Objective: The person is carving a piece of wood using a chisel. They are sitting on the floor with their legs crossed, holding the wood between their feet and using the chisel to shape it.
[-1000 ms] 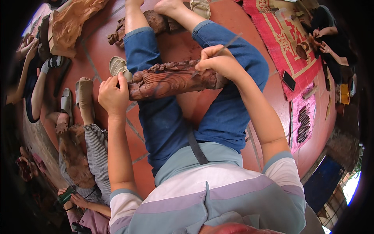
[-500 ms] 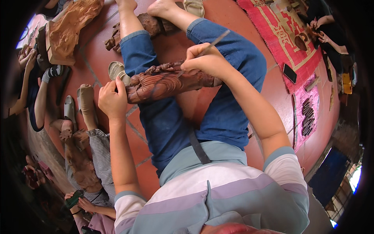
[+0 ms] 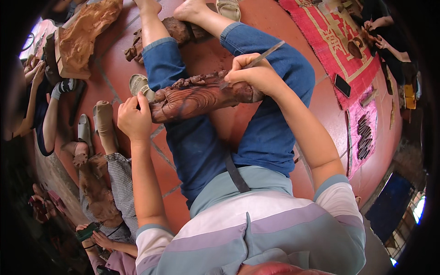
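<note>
Long, rounded reddish-brown carved wooden piece [image 3: 190, 101], w/ fine curved grooves mid-body & knobbly raised row along far edge; lies approx. horiz. over the legs [image 3: 201, 151], L end in L hand [image 3: 134, 118]. Slim greyish rod-like tool [image 3: 271, 51] slants thru R hand [image 3: 254, 75], lower tip at carving's R half.

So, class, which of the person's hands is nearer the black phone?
Right. The right hand, holding a tool, is left of the phone; the left hand is farther left, on the carving.
</note>
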